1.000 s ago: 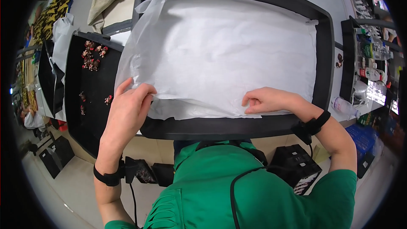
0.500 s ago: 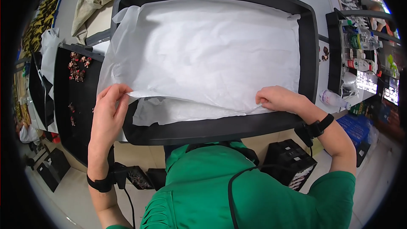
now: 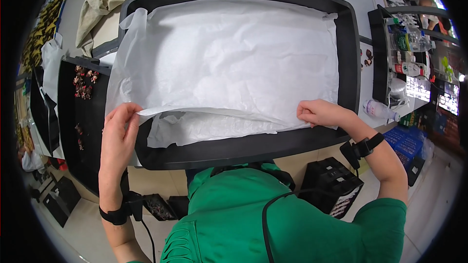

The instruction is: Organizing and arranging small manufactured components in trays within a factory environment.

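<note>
A large black crate [image 3: 234, 155] lies before me, lined with thin white tissue paper [image 3: 234, 63]. My left hand [image 3: 119, 126] pinches the near left corner of the top sheet, just above the crate's left rim. At the near right, my right hand [image 3: 319, 113] grips the same sheet's near edge with curled fingers. Between the two hands that edge is lifted a little. Under it another white layer [image 3: 209, 129] shows, with a crumpled near border. What lies beneath the paper is hidden. On the left the sheet hangs over the crate's side.
Left of the crate, a black tray [image 3: 73, 112] holds several small dark, red and pink pieces [image 3: 85, 80]. A beige cloth [image 3: 100, 12] lies at the far left. To the right are a clear plastic bottle [image 3: 380, 111] and a black rack [image 3: 382, 53] with bottles. Black boxes [image 3: 329, 185] stand below.
My left hand has shifted slightly left and down with the paper corner, and the near edge looks more lifted. My right hand keeps its grip. The whole view has shifted slightly.
</note>
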Demonstrator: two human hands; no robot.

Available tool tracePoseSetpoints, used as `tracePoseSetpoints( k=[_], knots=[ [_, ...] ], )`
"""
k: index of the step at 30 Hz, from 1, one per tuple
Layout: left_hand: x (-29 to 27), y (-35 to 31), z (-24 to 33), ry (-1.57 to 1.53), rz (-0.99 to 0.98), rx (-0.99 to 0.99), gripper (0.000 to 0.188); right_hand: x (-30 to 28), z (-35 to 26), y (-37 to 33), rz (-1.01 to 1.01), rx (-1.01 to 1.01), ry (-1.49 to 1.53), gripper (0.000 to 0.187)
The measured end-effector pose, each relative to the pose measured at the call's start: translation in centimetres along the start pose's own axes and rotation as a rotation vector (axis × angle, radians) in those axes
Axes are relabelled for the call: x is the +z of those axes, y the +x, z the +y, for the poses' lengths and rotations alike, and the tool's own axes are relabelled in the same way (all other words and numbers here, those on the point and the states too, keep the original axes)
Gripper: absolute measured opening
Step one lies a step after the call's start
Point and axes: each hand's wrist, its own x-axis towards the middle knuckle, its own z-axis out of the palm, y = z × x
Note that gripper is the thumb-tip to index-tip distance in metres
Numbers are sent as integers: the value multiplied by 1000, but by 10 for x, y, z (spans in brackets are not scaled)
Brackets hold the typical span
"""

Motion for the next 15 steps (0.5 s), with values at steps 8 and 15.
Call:
tracePoseSetpoints(
  k=[8,15],
  knots=[
    [0,2,-4,-28,-14,-12,12,7,-8,10,0,-60,-269,24],
    [-2,-6,-2,154,4,137,10,11,13,8,133,-311,-327,12]
  ],
)
